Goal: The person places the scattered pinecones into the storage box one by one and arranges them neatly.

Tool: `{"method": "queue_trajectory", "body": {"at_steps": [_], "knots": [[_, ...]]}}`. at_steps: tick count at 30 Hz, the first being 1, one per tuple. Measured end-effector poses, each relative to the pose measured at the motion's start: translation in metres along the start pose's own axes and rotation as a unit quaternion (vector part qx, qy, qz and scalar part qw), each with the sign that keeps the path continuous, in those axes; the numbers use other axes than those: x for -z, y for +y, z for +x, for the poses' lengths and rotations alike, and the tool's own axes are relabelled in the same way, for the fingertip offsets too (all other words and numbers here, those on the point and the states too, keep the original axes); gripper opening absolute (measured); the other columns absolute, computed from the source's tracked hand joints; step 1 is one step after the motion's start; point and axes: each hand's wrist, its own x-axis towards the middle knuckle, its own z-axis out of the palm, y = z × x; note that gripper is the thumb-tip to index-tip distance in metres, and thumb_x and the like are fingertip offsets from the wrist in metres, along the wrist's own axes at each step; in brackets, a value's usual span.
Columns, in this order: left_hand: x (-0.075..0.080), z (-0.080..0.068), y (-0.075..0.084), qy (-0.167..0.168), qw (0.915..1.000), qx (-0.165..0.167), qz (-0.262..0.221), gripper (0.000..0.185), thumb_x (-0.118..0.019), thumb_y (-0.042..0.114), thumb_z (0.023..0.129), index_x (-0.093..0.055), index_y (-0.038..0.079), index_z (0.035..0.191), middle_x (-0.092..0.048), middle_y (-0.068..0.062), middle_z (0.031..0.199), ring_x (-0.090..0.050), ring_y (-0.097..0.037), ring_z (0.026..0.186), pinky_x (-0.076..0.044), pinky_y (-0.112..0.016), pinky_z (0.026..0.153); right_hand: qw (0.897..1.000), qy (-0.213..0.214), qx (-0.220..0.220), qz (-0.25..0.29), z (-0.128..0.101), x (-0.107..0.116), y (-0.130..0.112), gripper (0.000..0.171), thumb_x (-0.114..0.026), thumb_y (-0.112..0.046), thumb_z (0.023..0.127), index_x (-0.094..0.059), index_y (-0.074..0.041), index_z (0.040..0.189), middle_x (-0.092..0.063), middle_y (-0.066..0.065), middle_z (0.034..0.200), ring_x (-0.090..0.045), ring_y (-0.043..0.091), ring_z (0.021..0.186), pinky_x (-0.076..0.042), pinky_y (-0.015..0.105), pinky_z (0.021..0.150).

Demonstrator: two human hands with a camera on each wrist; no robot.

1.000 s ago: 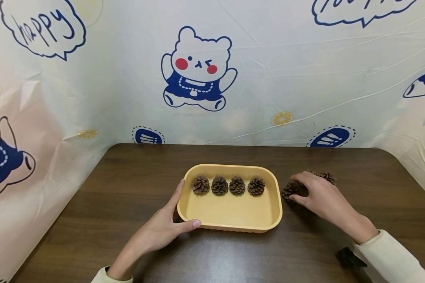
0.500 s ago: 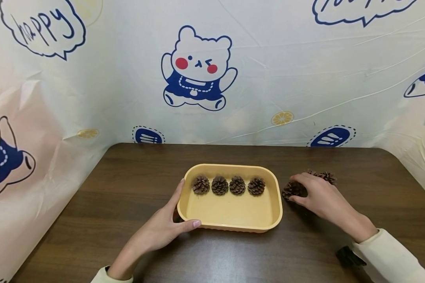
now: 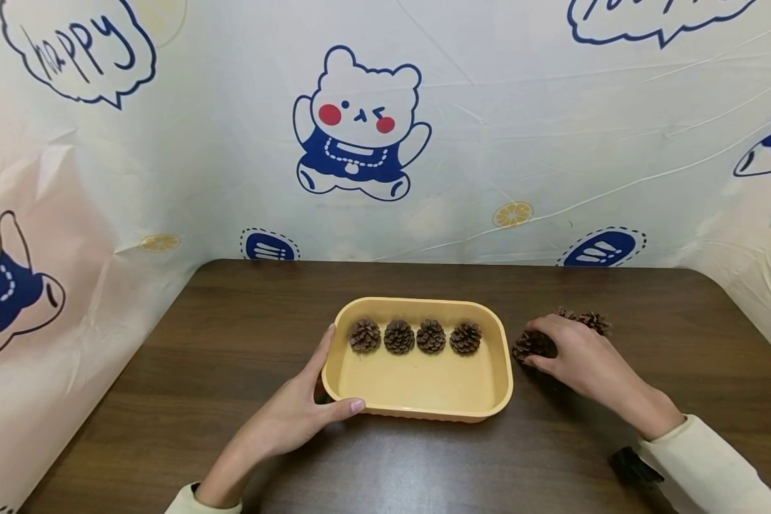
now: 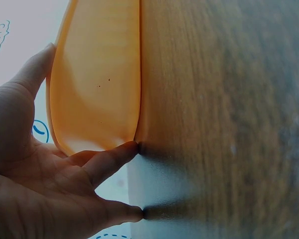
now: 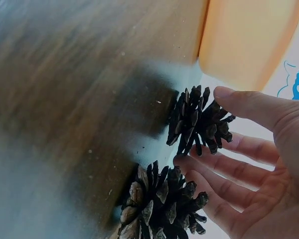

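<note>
Inspecting the work as it stands: four pine cones sit in a row along the far wall of the yellow tray (image 3: pixel 417 410), named here as first cone (image 3: pixel 364 335), second cone (image 3: pixel 399 337), third cone (image 3: pixel 430 336) and fourth cone (image 3: pixel 465 338), each just beside the next; the near half of the tray floor is bare, so by my judgement one row is filled and room for more remains. Outside the tray, on the brown table (image 3: pixel 244 314), two cones are left: the nearer loose cone (image 3: pixel 530 345) lies just right of the tray's right wall, and the farther loose cone (image 3: pixel 592 321) lies behind the right hand (image 3: pixel 585 360), partly hidden by it. The right hand has its thumb and fingers curled round the nearer loose cone, which rests on the table; the right wrist view confirms the thumb on one side and the fingers on the other, with the second cone close under the palm. The left hand (image 3: pixel 295 414) steadies the tray at its near left corner; thumb along the front wall, fingers straight against the left wall, nothing gripped. Judgement: four placed, two outstanding, the fifth in the pinch but not yet lifted.
</note>
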Motion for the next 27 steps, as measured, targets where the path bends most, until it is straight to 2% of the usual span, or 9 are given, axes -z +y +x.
{"method": "queue_trajectory", "body": {"at_steps": [16,27], "knots": [[0.0003,-0.0002,0.0004,0.0,1.0,0.004,0.001,0.116,-0.078,0.06,0.088,0.003,0.041,0.168,-0.026,-0.014,0.173,-0.045,-0.044,0.147,-0.038,-0.066,0.116,1.0,0.003,0.0,0.003,-0.0006,0.0004,-0.0022,0.037,-0.087,-0.019,0.086,-0.074,-0.002,0.117,-0.076,0.015,0.113,-0.072,0.037,0.106,-0.058,0.057,0.088],[0.0001,-0.0004,0.0009,0.0,1.0,0.004,0.0,0.116,-0.079,0.059,0.088,0.003,0.042,0.168,-0.027,-0.014,0.172,-0.045,-0.044,0.146,-0.038,-0.066,0.116,1.0,0.018,0.007,-0.004,-0.0011,0.0053,-0.006,0.038,-0.086,-0.019,0.086,-0.074,-0.002,0.118,-0.076,0.017,0.117,-0.071,0.039,0.109,-0.057,0.059,0.091]]}}
